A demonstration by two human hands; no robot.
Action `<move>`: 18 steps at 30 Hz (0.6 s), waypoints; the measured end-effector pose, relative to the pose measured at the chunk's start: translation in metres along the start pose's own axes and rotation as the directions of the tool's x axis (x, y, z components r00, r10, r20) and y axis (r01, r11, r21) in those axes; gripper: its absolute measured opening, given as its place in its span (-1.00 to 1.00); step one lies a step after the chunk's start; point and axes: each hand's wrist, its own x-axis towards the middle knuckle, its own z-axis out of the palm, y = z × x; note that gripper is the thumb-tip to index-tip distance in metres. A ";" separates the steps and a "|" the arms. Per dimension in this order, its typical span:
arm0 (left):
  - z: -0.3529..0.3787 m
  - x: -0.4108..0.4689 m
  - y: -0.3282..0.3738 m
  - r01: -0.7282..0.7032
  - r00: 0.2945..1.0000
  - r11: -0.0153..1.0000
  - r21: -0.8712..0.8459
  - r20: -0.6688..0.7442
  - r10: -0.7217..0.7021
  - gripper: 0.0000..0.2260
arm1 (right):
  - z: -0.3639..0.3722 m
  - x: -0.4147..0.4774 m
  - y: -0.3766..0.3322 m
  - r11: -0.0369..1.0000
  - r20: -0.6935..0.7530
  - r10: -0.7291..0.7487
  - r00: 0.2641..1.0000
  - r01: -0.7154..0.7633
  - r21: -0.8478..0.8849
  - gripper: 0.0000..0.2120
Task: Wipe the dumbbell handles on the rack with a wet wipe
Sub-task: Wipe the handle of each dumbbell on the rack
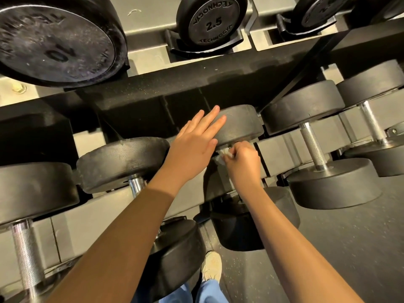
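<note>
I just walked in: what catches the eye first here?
In the middle, the left hand lies flat on a black dumbbell head, while the right hand pinches a white wet wipe just below it. Top left, a large dusty weight marked 10 looms over the rack.

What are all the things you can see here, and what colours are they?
lower dumbbells: five, black ends with silver handles, in a row across the middle
upper dumbbells: at least three, black, seen end-on along the top; one is marked 10, one 2.5
rack: one, grey trays and black frame, holding both rows
wet wipe: one, white, bunched at the handle of the middle dumbbell
floor: dark and speckled, bottom right
shoe: one, pale beige, bottom centre
trouser legs: two, blue, bottom edge
left hand: one, flat on the middle dumbbell's upper end
right hand: one, grips the wet wipe
</note>
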 end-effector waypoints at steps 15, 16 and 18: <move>0.001 0.000 0.005 0.026 1.000 1.000 -0.010 -0.005 -0.026 -0.51 | -0.021 -0.001 0.013 0.990 0.189 0.131 0.973 -0.137 0.021 -0.80; 0.002 0.000 0.005 0.032 0.999 0.999 -0.009 -0.004 -0.032 -0.51 | -0.019 0.004 0.010 0.986 0.145 0.131 0.981 -0.145 0.089 -0.86; 0.003 0.000 0.004 0.037 0.999 0.999 -0.012 -0.006 -0.037 -0.51 | -0.019 0.009 0.008 0.965 0.118 0.163 0.979 -0.183 0.185 -0.93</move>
